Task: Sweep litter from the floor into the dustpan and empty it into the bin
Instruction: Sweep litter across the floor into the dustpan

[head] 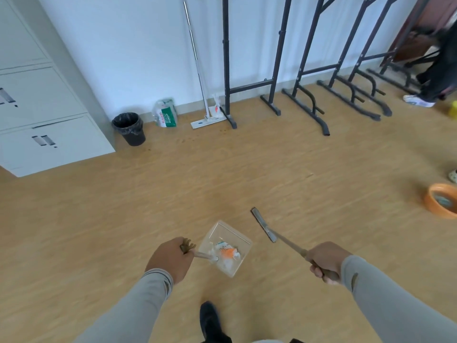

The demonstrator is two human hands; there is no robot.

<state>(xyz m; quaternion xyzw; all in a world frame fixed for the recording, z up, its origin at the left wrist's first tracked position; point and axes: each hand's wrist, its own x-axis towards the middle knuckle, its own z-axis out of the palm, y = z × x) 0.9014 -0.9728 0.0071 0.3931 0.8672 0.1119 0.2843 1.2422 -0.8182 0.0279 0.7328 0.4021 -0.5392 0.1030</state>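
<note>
Because the litter (pixel 226 252) already lies in the clear dustpan (pixel 225 247), I carry the pan roughly level above the floor, its open mouth turned away from me so nothing slides out; I judge the sweeping done and the emptying still to come. My left hand (pixel 170 261) is curled round the dustpan's handle, and my right hand (pixel 324 261) is wrapped round the stick of the brush (pixel 263 225), whose head hangs just right of the dustpan, lifted so it does not drag. The bin (pixel 129 128), black and lined with a bag, stands well beyond the dustpan and to its left, against the wall beside the white cabinet (pixel 44 107). A packet (pixel 166 112) and a flat mop (pixel 206 120) stand just right of the bin
</note>
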